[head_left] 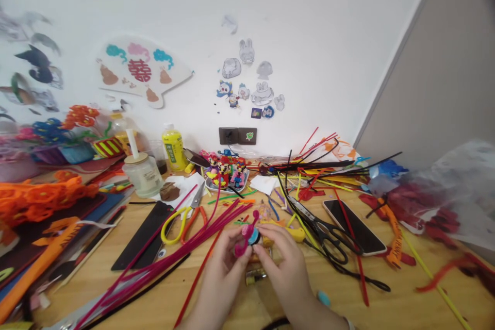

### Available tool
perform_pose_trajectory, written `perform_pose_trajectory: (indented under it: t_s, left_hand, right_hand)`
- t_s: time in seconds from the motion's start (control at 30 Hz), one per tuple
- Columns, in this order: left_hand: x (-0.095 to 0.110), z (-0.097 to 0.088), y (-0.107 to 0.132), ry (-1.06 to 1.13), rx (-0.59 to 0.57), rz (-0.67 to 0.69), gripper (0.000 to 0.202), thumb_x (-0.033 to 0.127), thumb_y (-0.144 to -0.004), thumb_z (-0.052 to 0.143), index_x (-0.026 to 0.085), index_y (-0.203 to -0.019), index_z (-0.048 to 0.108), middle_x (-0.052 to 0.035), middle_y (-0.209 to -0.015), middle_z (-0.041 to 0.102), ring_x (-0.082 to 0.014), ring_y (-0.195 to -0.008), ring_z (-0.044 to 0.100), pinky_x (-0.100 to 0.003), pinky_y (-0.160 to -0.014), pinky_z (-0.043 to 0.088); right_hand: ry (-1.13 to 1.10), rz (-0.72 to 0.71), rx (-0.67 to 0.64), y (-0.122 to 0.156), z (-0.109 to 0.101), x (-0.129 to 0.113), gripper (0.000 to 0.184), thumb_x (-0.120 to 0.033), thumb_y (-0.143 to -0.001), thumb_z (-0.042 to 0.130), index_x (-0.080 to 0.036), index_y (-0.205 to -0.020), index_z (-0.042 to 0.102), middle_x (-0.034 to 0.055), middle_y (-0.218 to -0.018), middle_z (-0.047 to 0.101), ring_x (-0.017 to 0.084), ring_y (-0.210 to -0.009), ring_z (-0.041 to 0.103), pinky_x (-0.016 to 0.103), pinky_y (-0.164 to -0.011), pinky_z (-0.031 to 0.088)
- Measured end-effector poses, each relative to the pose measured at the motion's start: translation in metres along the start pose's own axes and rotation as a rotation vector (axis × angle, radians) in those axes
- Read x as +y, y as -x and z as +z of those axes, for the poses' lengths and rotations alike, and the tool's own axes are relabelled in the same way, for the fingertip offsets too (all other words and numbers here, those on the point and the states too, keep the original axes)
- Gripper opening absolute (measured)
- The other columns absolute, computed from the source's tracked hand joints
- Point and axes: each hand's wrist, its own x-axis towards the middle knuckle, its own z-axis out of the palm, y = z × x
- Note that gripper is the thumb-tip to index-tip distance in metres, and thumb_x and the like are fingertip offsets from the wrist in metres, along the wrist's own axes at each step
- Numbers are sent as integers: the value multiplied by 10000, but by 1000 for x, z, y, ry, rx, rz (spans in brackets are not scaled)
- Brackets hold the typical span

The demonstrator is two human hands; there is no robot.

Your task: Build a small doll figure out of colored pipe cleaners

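above the wooden tabletop [410, 301], left hand [222, 273] and right hand [282, 268] pinching a pink pipe-cleaner piece [243, 241]

A white wall [309, 26] rises behind the wooden table [386, 304] — dotted with cartoon stickers [247, 87], a fan-shaped double-happiness cutout [143, 75] and a dark double socket [237, 136] — and meets a grey panel [436, 62] at right.

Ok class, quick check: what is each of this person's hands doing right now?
Left hand: closed, pinching a small magenta-and-blue pipe-cleaner figure.
Right hand: closed, holding the same figure from the other side.
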Motion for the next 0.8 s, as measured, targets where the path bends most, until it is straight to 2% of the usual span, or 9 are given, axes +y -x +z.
perform_pose_trajectory:
  t_s: [0.23,0.43,0.8]
  left_hand:
    - [2,0,1,-20,-16,55,252,297,-694,653,217,-920,576,-60,-963,681,-218,-915,643,-321,-760,539]
    - [-1,-1,1,-23,-25,49,228,263,-688,655,209,-896,579,-60,-954,684,-222,-922,644,-331,-778,532]
    - [-2,1,3,-14,46,33,241,283,-683,670,202,-875,548,-57,-932,675,-206,-889,647,-323,-759,534]
  right_hand:
    - [12,-37,-21,-5,-4,1,175,-173,-774,576,-200,-931,648,87,-972,681,215,-933,617,376,-842,495]
    - [17,-62,-37,-6,-5,0,183,-164,-752,582,-206,-914,656,82,-953,690,218,-916,624,381,-829,503]
    - [17,-71,-65,-4,-4,0,218,-167,-785,560,-207,-971,666,88,-997,684,217,-953,614,377,-843,499]
